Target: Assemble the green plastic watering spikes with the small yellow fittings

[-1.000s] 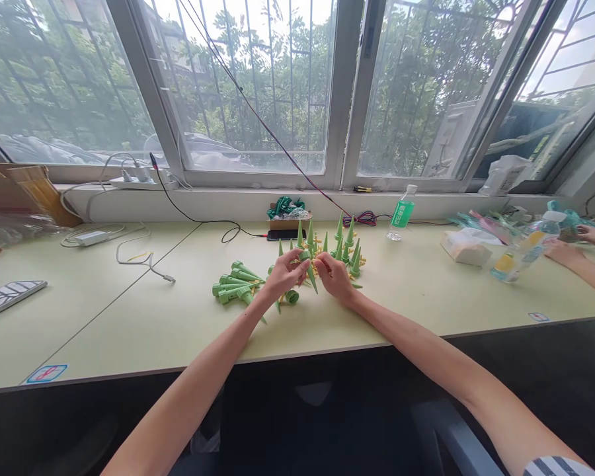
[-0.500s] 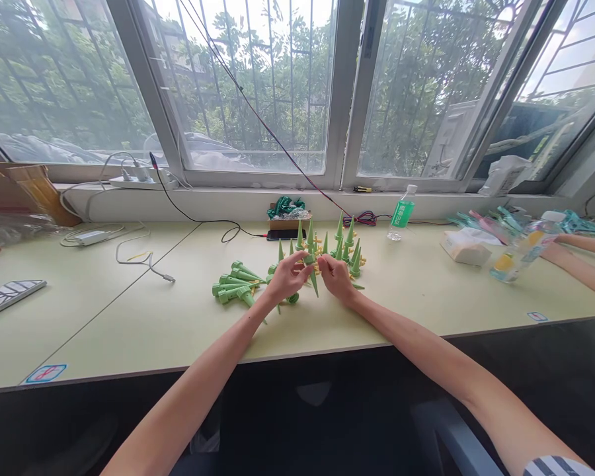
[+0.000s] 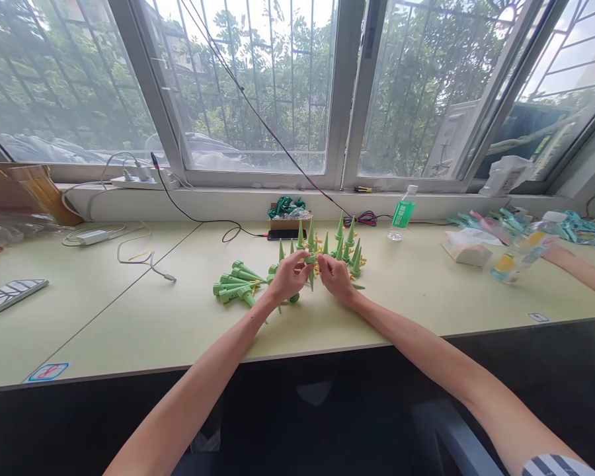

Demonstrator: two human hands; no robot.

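Green-labelled bottle (image 3: 402, 214), black phone (image 3: 285, 235), white power strip (image 3: 139, 181)

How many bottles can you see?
2: a green-labelled bottle at the back of the table, and a yellow-marked bottle just right of the white packet. More might be hidden.

Stretches the bare left arm (image 3: 228, 354) forward, slanting up and rightward, and the bare right arm (image 3: 416, 340) forward, slanting up and leftward. Holds the left hand (image 3: 287, 277) curved inward, with thumb and index finger bent in a pinch. Holds the right hand (image 3: 336, 277) folded more tightly, with fingers curled in toward the palm. Poises the 2 sets of fingertips (image 3: 320, 262) just beside each other, with both wrists (image 3: 356, 301) farther apart.
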